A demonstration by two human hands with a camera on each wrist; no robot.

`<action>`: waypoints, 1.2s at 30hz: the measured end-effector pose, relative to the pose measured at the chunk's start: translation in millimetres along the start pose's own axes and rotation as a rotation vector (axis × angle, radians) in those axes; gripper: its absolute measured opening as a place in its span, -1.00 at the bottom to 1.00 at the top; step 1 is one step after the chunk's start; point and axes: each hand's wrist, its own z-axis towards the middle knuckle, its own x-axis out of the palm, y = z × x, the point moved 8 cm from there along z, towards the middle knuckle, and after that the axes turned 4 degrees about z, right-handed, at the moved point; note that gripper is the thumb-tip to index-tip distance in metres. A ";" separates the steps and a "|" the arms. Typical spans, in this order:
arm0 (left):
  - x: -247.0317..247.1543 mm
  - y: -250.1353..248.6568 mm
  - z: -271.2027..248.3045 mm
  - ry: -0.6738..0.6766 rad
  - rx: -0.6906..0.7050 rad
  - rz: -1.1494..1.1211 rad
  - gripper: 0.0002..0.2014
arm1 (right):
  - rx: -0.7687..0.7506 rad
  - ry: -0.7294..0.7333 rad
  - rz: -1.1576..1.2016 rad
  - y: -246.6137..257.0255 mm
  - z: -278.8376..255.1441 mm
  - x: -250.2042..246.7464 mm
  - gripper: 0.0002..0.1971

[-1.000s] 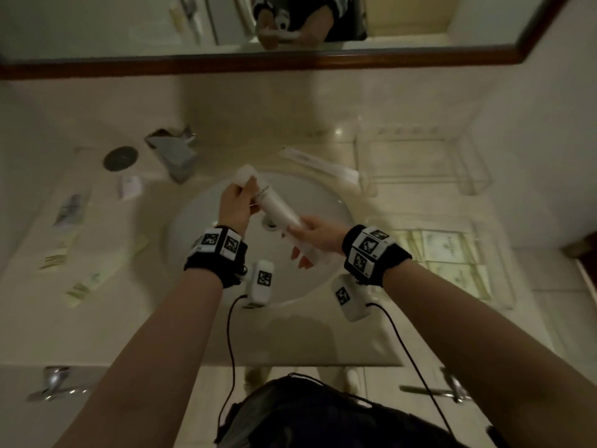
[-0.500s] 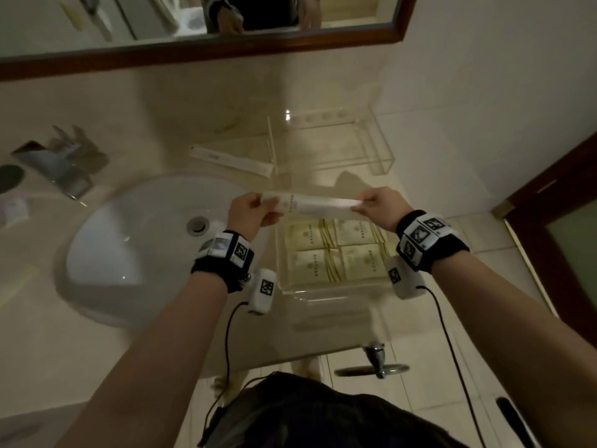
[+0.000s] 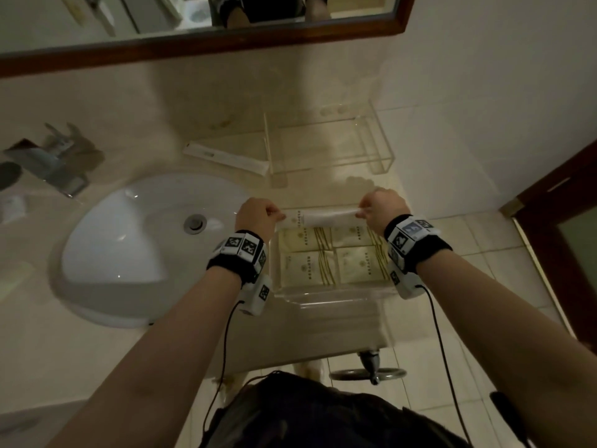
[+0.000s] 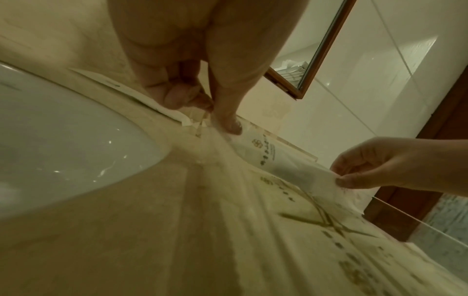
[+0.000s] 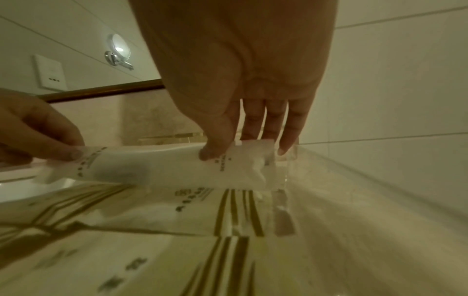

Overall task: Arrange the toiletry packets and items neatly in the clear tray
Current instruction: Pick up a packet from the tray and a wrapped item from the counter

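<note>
Over tray's point(image 3: 332, 294) far edge: long white packet point(image 3: 318, 217) held level, long axis running left-right, parallel to far wall, just above four square packets point(image 3: 332, 258) lying flat inside. Left hand point(image 3: 256, 216) pinches left end, thumb on top; right hand point(image 3: 382, 206) pinches right end, thumb and forefinger, other fingers straight. Both equally near. Judgement: lower straight down into far strip. Sink point(image 3: 142, 247) left; second packet point(image 3: 226, 157) behind.

The sink point(image 3: 129, 250) is glossy white ceramic; the counter point(image 3: 64, 344) polished beige stone. The tray point(image 3: 323, 295) is clear glossy plastic, its packets point(image 3: 303, 263) matt paper. The mirror frame point(image 3: 226, 43) is dark wood.
</note>
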 end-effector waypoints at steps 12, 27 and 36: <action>3.5 -3.9 9.0 0.034 0.016 0.078 -0.81 | 0.065 -0.106 -0.076 -1.3 2.1 -8.7 -0.59; -38.2 18.6 17.6 -0.160 -0.007 -0.102 -0.69 | 0.000 -0.086 0.176 56.5 8.7 -23.2 -0.68; -71.7 84.4 39.3 -0.090 -0.108 -0.039 -0.77 | -0.256 0.049 0.156 202.5 40.4 3.0 -0.72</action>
